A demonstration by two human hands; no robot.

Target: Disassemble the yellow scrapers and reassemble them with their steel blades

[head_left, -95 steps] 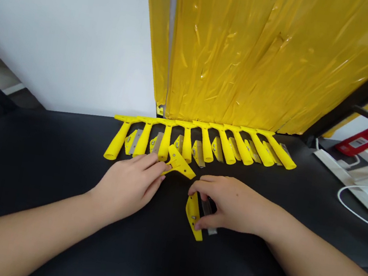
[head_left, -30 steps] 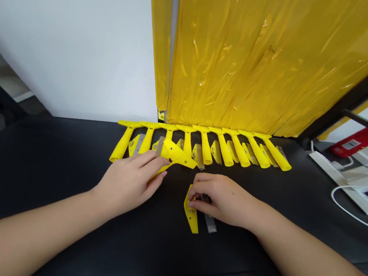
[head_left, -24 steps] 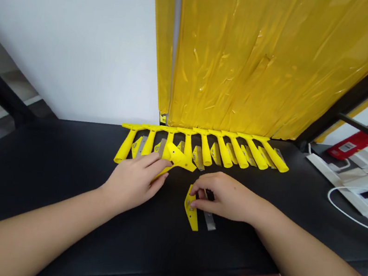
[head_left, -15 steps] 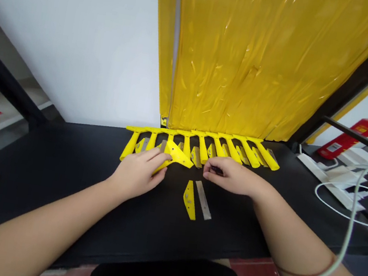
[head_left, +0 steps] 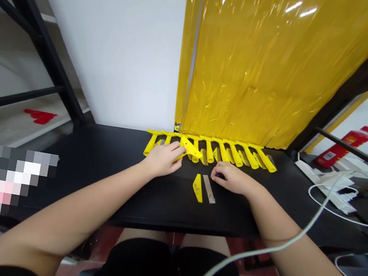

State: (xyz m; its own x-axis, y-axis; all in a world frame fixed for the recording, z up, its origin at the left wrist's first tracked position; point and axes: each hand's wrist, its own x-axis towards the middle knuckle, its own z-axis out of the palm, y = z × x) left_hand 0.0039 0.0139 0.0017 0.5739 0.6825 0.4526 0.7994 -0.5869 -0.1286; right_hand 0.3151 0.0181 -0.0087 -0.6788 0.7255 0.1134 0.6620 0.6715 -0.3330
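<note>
Left hand (head_left: pixel 164 159) grips a yellow plastic T-shaped scraper handle (head_left: pixel 191 148), frame centre.
It looks light, stiff, best held by its shaft (head_left: pixel 180 157); right hand (head_left: pixel 229 177) curls, contents unclear.

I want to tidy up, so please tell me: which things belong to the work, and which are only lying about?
Likely in the work: yellow handle in left hand, loose yellow plate, metal blade, row of handles.
Likely just lying about: red bottle, red object on the shelf.
</note>
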